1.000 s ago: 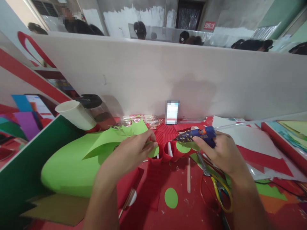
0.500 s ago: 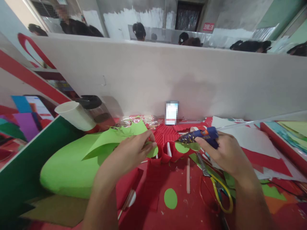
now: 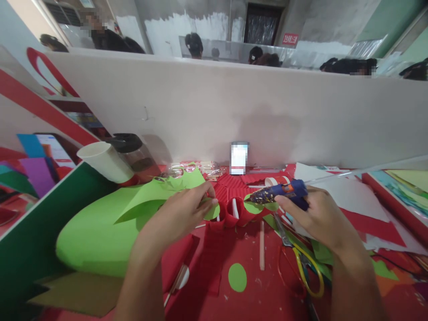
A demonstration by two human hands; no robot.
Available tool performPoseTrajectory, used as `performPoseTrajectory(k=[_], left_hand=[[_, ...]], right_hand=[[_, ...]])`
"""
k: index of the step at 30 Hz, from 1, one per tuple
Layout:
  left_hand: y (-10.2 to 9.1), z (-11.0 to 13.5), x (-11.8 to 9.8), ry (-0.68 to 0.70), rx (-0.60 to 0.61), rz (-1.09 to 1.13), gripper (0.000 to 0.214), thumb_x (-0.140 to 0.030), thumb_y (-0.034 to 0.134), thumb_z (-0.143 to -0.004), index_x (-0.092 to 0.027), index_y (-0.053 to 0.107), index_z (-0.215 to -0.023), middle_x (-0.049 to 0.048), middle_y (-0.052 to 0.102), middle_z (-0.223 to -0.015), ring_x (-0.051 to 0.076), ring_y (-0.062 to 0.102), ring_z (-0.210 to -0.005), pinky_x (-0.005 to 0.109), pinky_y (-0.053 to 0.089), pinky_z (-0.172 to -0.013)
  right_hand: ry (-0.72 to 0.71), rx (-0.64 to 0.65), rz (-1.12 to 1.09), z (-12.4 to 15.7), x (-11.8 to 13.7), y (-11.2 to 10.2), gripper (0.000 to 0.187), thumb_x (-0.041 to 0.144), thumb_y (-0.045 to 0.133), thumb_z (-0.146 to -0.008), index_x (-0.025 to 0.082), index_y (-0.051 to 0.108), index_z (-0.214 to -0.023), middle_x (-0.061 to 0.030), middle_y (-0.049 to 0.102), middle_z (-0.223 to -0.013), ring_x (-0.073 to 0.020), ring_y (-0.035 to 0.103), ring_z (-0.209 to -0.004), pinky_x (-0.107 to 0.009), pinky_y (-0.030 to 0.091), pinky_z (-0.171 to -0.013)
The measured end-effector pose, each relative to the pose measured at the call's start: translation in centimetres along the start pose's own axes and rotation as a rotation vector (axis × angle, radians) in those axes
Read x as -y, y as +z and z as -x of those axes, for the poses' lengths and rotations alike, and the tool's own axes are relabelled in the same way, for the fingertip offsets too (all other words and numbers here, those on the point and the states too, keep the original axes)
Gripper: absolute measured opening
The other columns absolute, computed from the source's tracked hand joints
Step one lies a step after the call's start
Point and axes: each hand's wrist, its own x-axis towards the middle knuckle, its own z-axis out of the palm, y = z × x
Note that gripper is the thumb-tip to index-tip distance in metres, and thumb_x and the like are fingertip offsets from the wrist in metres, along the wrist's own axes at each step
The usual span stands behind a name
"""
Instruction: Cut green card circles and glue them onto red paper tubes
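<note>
My right hand [image 3: 323,218] is wrapped round a dark blue hot glue gun [image 3: 287,191]. Its speckled nozzle points left, over a green paper circle [image 3: 252,207] on a row of red paper tubes [image 3: 241,216]. At the row's left end, my left hand [image 3: 182,209] is closed, thumb and finger pinching another green paper circle [image 3: 213,212]; part of this circle is hidden by the fingers. White paper strips show inside some tubes. A loose green oval [image 3: 237,277] lies on the red table nearer to me.
Scissors [image 3: 301,263] and a pink stick [image 3: 262,246] lie on the table. Green sheets [image 3: 96,236] are rolled at left, near a white cup [image 3: 105,160]. A lit phone [image 3: 239,158] leans on the white partition [image 3: 187,107]. Paper sheets [image 3: 347,196] fill the right.
My right hand has drawn the glue gun slightly to the right and down, so its nozzle sits a little farther right. The left hand stays almost in place.
</note>
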Motion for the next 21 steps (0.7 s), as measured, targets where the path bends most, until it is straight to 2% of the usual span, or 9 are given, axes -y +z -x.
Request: performPoseTrajectory(k=[5,8,14,21], left_hand=[[-0.1,0.11,-0.16,0.005,0.003,0.011,0.021,-0.039,0.041,-0.101,-0.024,0.049,-0.089,-0.0037,0.057,-0.069,0.014,0.047,-0.059,0.027,0.032,-0.056],[-0.19,0.19,-0.32,0.006,0.003,0.017,0.019,-0.037,0.042,-0.101,-0.023,0.05,-0.09,-0.0034,0.058,-0.07,0.014,0.049,-0.061,0.027,0.033,-0.058],[-0.09,-0.01,-0.21,0.007,-0.002,0.003,0.018,-0.036,0.042,-0.101,-0.024,0.048,-0.089,-0.004,0.057,-0.07,0.014,0.049,-0.061,0.027,0.033,-0.058],[-0.06,-0.02,-0.11,0.012,-0.001,-0.002,0.017,-0.037,0.042,-0.101,-0.025,0.048,-0.09,-0.0041,0.057,-0.07,0.014,0.048,-0.06,0.027,0.032,-0.057]], right_hand=[[-0.047,0.104,-0.108,0.12,-0.51,-0.33,0.032,0.056,0.061,-0.093,0.028,0.073,-0.083,0.0006,0.073,-0.079,-0.0198,0.063,-0.073,-0.031,0.048,-0.069],[-0.08,0.12,-0.141,0.15,-0.48,-0.41,0.027,0.053,0.061,-0.094,0.029,0.074,-0.089,0.0004,0.075,-0.088,-0.0205,0.065,-0.079,-0.032,0.05,-0.074],[-0.059,0.103,-0.098,0.14,-0.57,-0.27,0.035,0.056,0.062,-0.092,0.027,0.072,-0.075,0.0011,0.072,-0.074,-0.0186,0.062,-0.069,-0.031,0.048,-0.067],[-0.077,0.076,-0.046,0.04,-0.93,-0.17,0.039,0.057,0.06,-0.093,0.027,0.071,-0.072,-0.0002,0.071,-0.074,-0.0204,0.062,-0.073,-0.032,0.047,-0.07]])
